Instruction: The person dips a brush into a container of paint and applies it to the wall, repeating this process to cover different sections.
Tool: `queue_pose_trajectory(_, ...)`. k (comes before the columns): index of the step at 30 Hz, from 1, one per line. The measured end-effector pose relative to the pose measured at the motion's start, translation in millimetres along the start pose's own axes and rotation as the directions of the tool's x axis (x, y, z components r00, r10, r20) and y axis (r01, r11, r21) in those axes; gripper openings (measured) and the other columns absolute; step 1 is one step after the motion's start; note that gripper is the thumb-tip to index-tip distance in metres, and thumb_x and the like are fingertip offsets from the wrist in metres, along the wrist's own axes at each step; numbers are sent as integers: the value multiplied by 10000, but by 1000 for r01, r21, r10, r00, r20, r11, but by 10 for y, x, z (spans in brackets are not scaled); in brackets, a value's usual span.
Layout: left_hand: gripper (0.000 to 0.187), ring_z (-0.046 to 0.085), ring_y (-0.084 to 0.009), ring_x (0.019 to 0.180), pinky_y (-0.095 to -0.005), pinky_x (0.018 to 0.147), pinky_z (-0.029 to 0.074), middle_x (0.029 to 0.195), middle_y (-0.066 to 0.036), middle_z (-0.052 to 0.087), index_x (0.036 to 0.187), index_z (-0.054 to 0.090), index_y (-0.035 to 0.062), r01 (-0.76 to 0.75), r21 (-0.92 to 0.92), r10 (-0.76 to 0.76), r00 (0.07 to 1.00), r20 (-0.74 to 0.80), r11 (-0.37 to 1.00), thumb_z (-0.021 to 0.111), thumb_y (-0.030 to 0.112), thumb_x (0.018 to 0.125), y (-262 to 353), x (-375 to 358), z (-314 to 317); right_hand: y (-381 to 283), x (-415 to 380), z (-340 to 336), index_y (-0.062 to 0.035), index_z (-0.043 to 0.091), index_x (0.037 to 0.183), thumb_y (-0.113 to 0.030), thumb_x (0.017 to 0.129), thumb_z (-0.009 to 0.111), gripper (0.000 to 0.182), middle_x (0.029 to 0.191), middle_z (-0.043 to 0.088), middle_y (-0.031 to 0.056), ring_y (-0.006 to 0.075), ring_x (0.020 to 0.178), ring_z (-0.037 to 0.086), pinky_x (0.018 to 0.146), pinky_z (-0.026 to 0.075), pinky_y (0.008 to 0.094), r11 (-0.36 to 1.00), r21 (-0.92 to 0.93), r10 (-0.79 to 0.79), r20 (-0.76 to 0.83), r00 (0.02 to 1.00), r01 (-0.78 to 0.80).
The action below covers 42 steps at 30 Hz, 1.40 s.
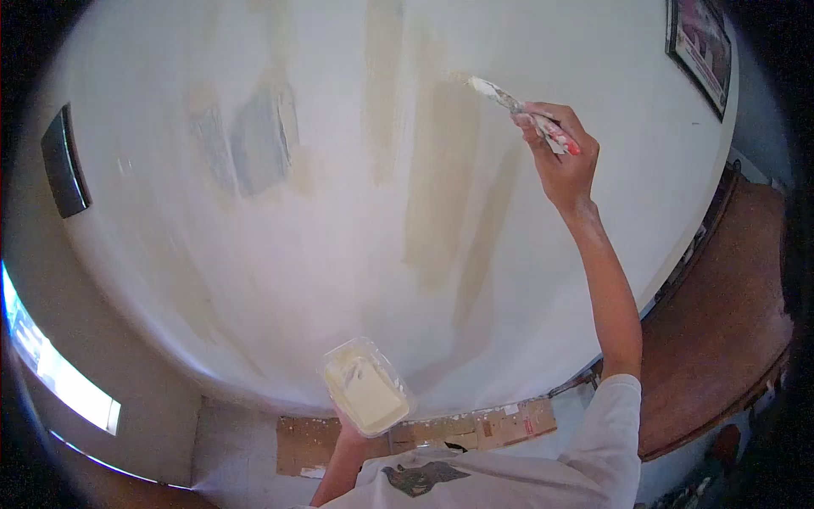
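My right hand (pixel 566 153) is closed around a paintbrush (pixel 509 99) with a red-ended, paint-smeared handle. Its whitish tip is at the upper part of the white wall (pixel 339 246), by the top of a wide beige streak (pixel 441 178); whether it touches cannot be made out. Low in front of my body, my left hand (pixel 349 431) holds a clear plastic tub (pixel 326 373) from below, its fingers mostly hidden. Smooth cream-coloured paint (pixel 373 397) lies in the tub. Grey-blue patches (pixel 259 140) mark the wall further left.
A framed picture (pixel 702 53) hangs at upper right, and a dark panel (pixel 65 161) at left. Flattened cardboard (pixel 318 441) with white spots lies along the wall's foot. A brown wooden surface (pixel 721 314) stands at right. A bright window (pixel 55 360) is at lower left.
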<state>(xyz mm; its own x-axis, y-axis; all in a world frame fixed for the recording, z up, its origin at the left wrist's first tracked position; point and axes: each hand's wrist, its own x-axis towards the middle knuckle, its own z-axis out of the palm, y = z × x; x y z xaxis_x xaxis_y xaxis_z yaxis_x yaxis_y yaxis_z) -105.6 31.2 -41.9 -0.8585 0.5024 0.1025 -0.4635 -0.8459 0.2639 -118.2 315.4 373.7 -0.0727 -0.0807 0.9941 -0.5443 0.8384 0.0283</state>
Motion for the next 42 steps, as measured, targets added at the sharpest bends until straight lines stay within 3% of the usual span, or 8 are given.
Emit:
queue_pose_trajectory(12, 633, 597, -283, 1127, -507, 931, 514, 1283, -69, 574, 1353, 471, 165, 50, 67, -40, 989, -142, 996, 337, 617, 931, 79, -40, 217, 215, -400, -220, -60, 665, 979, -103, 815, 733, 183, 789, 650, 99, 203, 698, 629, 658, 509, 288, 957, -193, -95, 489, 867, 214)
queue_pose_trajectory(15, 620, 599, -289, 1121, -505, 925, 518, 1284, -69, 574, 1342, 480, 166, 83, 44, -77, 989, -128, 996, 336, 611, 935, 1, 26, -140, 362, -170, -308, -55, 654, 983, -139, 841, 708, 174, 815, 645, 115, 241, 702, 622, 675, 504, 305, 957, -285, 224, 601, 767, -57)
queue_pose_trajectory(17, 629, 584, -305, 1140, -528, 931, 506, 1304, -79, 556, 1365, 456, 158, 66, 27, -62, 989, -134, 997, 371, 607, 932, -5, 49, -279, 506, 130, -266, -57, 647, 994, -188, 870, 678, 183, 815, 636, 110, 242, 677, 596, 674, 495, 312, 895, -443, 340, 612, 714, -47)
queue_pose_trajectory(19, 634, 578, -310, 1149, -537, 936, 501, 1314, -84, 549, 1374, 446, 154, 56, 28, -52, 991, -126, 998, 389, 604, 932, 100, -57, -381, 624, 314, -202, -57, 642, 1019, -219, 883, 668, 213, 785, 630, 95, 197, 648, 567, 661, 489, 308, 953, -287, 76, 548, 833, 102)
queue_pose_trajectory(25, 630, 580, -308, 1148, -539, 938, 499, 1309, -84, 556, 1374, 446, 148, 37, 51, -27, 982, -186, 998, 392, 595, 933, 89, -60, -569, 790, 634, -182, -64, 631, 1061, -234, 886, 660, 245, 895, 669, 83, 256, 739, 622, 693, 498, 312, 883, -454, 278, 308, 910, -117)
queue_pose_trajectory(28, 628, 583, -316, 1142, -550, 937, 495, 1302, -90, 560, 1370, 451, 146, 16, 79, 2, 976, -217, 997, 392, 593, 933, 90, -90, -621, 1193, 268, -123, -76, 643, 1055, -223, 894, 644, 218, 963, 684, 91, 318, 825, 639, 711, 509, 355, 865, -490, 108, 387, 916, 105)
queue_pose_trajectory(38, 627, 598, -334, 1112, -565, 909, 504, 1276, -101, 572, 1351, 466, 137, 35, 9, -31, 968, -248, 999, 406, 593, 924, 121, -160, -464, 866, -472, -222, -60, 621, 996, -238, 898, 649, 205, 757, 633, 116, 296, 666, 585, 647, 475, 381, 897, -418, 415, 687, 596, -143)
queue_pose_trajectory(42, 636, 600, -330, 1110, -563, 905, 507, 1276, -99, 572, 1354, 463, 138, 8, 26, -2, 973, -233, 1000, 406, 601, 922, 141, -223, -439, 560, -276, -177, -69, 622, 989, -231, 907, 644, 183, 709, 612, 100, 221, 614, 547, 616, 453, 340, 862, -408, 505, 632, 589, -301)
